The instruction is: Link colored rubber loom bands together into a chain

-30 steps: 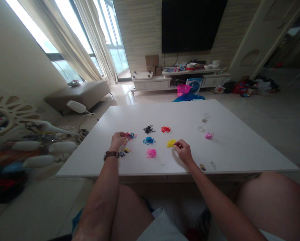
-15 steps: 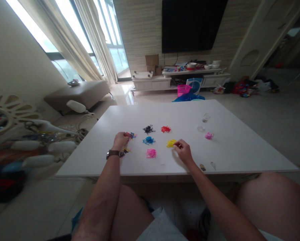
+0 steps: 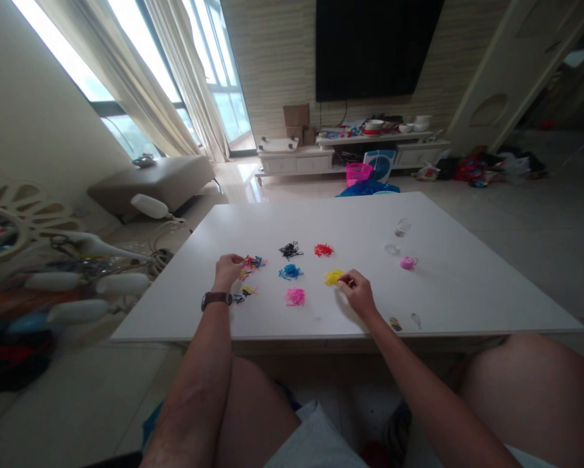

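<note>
My left hand (image 3: 228, 268), with a watch on its wrist, is at the left edge of a mixed-colour pile of small rubber bands (image 3: 255, 262). Its fingers are pinched together; what they hold is too small to make out. A smaller mixed cluster (image 3: 246, 294) lies just nearer me. My right hand (image 3: 356, 290) has its thumb and fingers closed at the right edge of the yellow band pile (image 3: 333, 277); anything between the fingertips is hidden. Between the hands lie a black pile (image 3: 290, 249), a blue pile (image 3: 291, 272), a pink pile (image 3: 295, 297) and a red pile (image 3: 324, 249).
On the right of the white table (image 3: 477, 292) are a small pink object (image 3: 408, 262), a clear round container (image 3: 402, 227) and a clear ring-like piece (image 3: 392, 249). A yellow-and-dark trinket (image 3: 395, 324) and a small clear packet (image 3: 415, 320) lie near the front edge.
My left hand has shifted a little to the left, uncovering more of the mixed pile and the smaller cluster. My right hand stays at the yellow pile.
</note>
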Motion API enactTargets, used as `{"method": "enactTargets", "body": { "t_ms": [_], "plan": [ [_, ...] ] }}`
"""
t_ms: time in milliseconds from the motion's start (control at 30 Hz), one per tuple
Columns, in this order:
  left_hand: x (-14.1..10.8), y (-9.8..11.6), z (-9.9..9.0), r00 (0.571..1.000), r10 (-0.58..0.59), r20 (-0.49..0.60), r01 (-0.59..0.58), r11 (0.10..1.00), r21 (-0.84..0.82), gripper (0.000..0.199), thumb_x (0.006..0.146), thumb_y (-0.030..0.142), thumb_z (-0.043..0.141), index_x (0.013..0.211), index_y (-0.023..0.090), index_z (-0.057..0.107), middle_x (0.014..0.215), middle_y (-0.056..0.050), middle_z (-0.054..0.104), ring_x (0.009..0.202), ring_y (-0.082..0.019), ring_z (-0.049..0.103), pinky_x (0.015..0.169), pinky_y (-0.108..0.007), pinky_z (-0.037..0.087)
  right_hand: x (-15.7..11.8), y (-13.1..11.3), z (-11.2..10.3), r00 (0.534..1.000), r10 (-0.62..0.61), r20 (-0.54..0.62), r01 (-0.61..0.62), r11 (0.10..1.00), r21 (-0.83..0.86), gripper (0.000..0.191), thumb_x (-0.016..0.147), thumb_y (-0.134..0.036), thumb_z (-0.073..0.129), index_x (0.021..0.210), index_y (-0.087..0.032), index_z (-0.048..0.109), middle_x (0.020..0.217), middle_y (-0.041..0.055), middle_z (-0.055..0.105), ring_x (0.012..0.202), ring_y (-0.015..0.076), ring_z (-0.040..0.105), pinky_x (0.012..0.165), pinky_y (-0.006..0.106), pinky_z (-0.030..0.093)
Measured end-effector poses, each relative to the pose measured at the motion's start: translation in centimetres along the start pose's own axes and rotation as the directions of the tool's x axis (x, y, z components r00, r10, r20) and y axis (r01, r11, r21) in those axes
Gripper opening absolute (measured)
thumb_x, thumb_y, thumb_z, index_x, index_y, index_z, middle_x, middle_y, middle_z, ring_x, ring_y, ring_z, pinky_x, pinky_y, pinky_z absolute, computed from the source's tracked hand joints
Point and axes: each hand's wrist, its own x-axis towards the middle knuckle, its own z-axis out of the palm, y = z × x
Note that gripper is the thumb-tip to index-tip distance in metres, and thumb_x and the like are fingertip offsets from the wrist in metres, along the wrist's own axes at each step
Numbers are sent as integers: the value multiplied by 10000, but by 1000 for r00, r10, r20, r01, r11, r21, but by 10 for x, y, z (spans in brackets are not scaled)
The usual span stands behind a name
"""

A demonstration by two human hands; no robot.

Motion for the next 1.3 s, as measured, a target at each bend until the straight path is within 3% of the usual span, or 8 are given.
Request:
{"method": "enactTargets", "body": {
  "t_ms": [367,800,1300],
  "plan": [
    [0,2,1,981,19,191,-24,999,23,141,667,237,709,743,126,751,585,-36,671,626,-165,611,554,-234,402,0,2,1,1000,-16,0,16,1000,-9,91,783,-237,571,710,-202,612,737,6,611,645,158,539,612,287,425],
    [3,-2,6,982,42,185,-34,998,-47,128,618,207,724,719,129,715,584,-30,659,550,-141,576,502,-227,387,0,2,1,1000,-6,3,6,1000,-7,87,779,-234,569,707,-203,606,730,3,604,633,155,525,608,285,418],
    [-1,-4,27,983,153,101,-168,972,166,143,667,170,677,788,153,752,798,-78,749,731,-171,652,592,-220,406,0,1,1,1000,-8,2,8,1000,-5,95,786,-238,569,711,-199,612,733,9,608,631,155,522,601,283,415]
  ]
}}
